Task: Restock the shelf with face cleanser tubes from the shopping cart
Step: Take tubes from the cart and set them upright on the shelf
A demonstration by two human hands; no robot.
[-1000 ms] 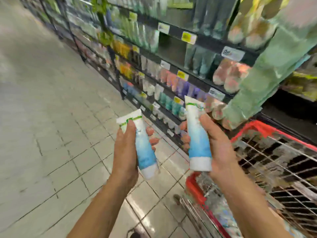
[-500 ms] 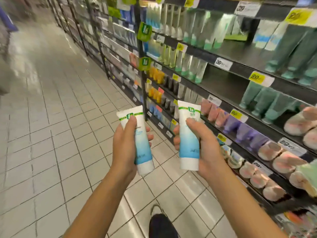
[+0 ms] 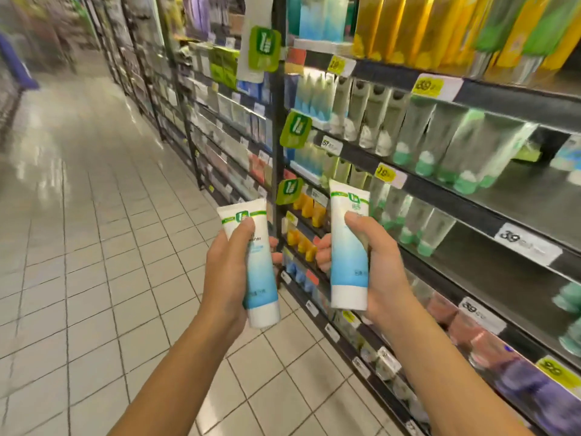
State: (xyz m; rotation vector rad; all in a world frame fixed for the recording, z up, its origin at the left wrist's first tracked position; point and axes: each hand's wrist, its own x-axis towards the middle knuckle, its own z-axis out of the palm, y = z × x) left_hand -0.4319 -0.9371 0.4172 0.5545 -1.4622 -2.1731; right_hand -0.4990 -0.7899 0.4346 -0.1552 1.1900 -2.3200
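With the left hand (image 3: 226, 272) and right hand (image 3: 377, 272) each gripping a cleanser tube (image 3: 259, 272), reaching for the shelf (image 3: 503, 215) risks toppling standing tubes.

Forearms forward; left grip (image 3: 224, 272), right grip (image 3: 385, 278) each clasping tube (image 3: 261, 278).

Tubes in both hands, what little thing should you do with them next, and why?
Probably raise the right hand and stand the right tube cap down on the bare stretch of shelf to the right. That hand grips one blue-and-white tube, the left hand grips the left tube, and the shelf shows open board beside the green-capped tubes.
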